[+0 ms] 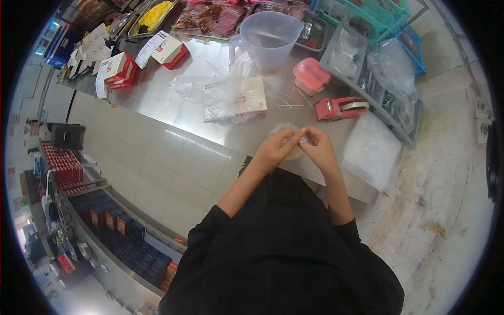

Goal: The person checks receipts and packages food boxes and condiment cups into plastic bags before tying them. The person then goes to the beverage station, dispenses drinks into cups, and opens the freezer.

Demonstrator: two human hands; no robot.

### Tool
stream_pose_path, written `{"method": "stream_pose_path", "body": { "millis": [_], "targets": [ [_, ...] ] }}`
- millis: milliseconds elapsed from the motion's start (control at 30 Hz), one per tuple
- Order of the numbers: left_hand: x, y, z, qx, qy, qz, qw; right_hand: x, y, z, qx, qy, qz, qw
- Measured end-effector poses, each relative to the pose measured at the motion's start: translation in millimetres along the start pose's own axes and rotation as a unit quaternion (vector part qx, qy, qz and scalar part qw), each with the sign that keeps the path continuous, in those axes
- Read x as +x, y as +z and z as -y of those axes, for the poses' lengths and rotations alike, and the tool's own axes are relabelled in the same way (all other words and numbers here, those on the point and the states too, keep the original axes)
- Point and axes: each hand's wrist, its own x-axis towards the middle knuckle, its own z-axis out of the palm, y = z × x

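Both hands meet over the near edge of the steel counter, fingers pinched on a small clear plastic bag point(284, 127) with something pale in it. My left hand point(274, 149) grips it from the left, and my right hand point(319, 149) holds its top from the right, the fingertips almost touching. Just beyond them lies a box in a clear plastic bag point(247, 100). Thin white ties point(286, 102) are scattered to its right. A red tape dispenser point(329, 109) stands to the right of the ties, with a pink container point(312, 75) behind it.
A clear jug point(270, 39) stands farther back. Red and white boxes with slips point(118, 71) are at the left. Trays of packets point(207, 21) line the back. A grey tray point(415, 123) and a stack of plastic bags point(370, 149) lie at the right.
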Motion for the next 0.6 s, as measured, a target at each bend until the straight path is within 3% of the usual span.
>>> {"method": "stream_pose_path", "body": {
  "millis": [33, 100, 200, 333, 367, 400, 433, 500, 533, 567, 600],
  "targets": [
    [0, 2, 0, 0.002, -0.002, 0.000, 1.000, -2, -1, -2, 0.001, 0.000, 0.002, 1.000],
    [-1, 5, 3, 0.021, -0.052, -0.064, 0.996, -6, 0, 12, 0.251, 0.051, 0.065, 0.964],
    [-6, 1, 4, -0.032, -0.079, -0.010, 0.996, -3, 1, 6, 0.208, 0.086, 0.016, 0.974],
    [-4, -6, -9, 0.005, -0.110, -0.045, 0.993, 5, -8, -18, 0.222, 0.108, -0.029, 0.969],
    [-16, -2, -2, -0.133, -0.177, -0.084, 0.972, 6, -12, -23, 0.134, 0.053, -0.087, 0.986],
    [-29, -3, 2, -0.187, -0.225, -0.083, 0.953, 10, -15, -30, 0.043, -0.003, -0.145, 0.989],
    [-41, -4, 7, -0.238, -0.272, -0.086, 0.928, 15, -17, -39, 0.043, -0.003, -0.147, 0.988],
    [-83, -8, 18, -0.272, -0.409, -0.082, 0.867, 20, -24, -63, -0.007, 0.000, -0.264, 0.965],
    [-101, -15, 29, -0.285, -0.445, -0.099, 0.843, 20, -48, -75, -0.008, 0.000, -0.271, 0.963],
    [-119, -22, 39, -0.297, -0.479, -0.119, 0.817, 19, -87, -88, -0.009, -0.016, -0.341, 0.940],
    [-127, -32, 47, -0.262, -0.455, -0.126, 0.842, 19, -107, -95, -0.008, -0.031, -0.407, 0.913]
  ]
}}
